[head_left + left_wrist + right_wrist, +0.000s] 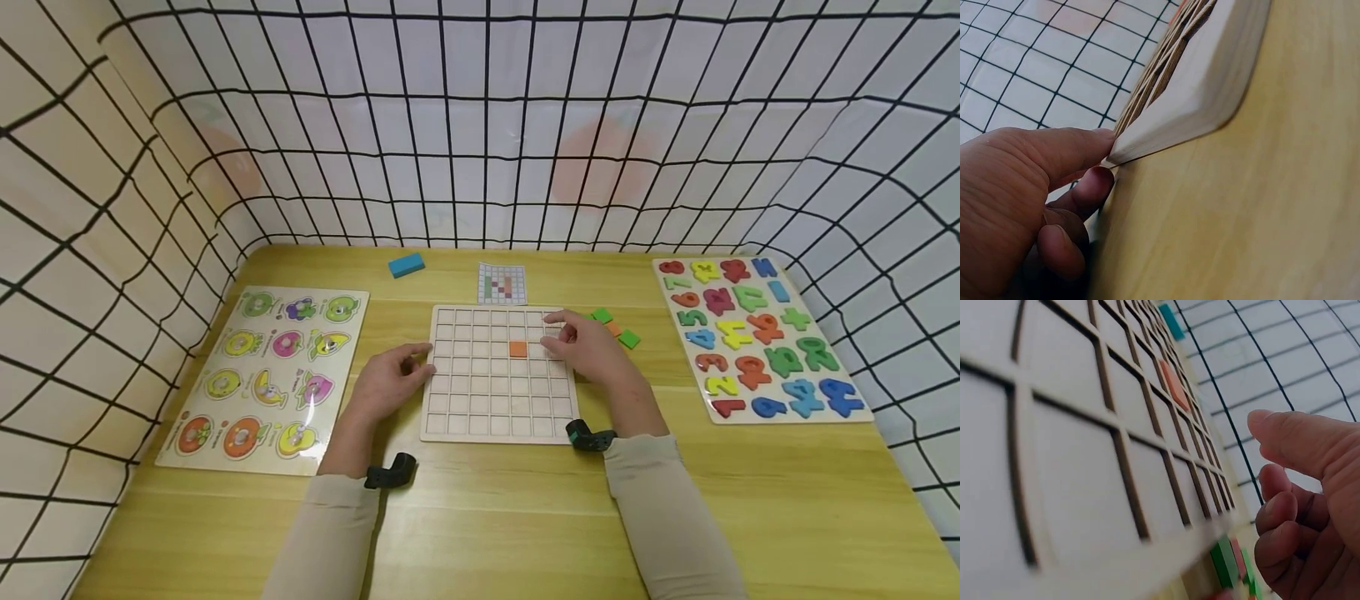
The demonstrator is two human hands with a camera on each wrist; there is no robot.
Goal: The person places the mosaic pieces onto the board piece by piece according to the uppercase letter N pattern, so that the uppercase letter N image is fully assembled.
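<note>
A pale wooden grid board (480,405) lies in the middle of the table, with one orange square tile (518,349) in a cell of its upper right part. At the board's left edge, my left hand (388,382) touches the rim with thumb and fingertip; the left wrist view shows this contact at the board's side (1172,122). Over the right side of the board hovers my right hand (592,348), thumb and index finger apart and nothing between them. Several loose tiles, including a green tile (628,338), lie just beyond that hand, partly hidden by it.
Behind the board lie a small printed grid card (502,285) and a blue block (407,265). A fruit puzzle board (213,400) lies at left, a number puzzle board (750,392) at right. Black wire mesh (487,150) surrounds the table's back and sides.
</note>
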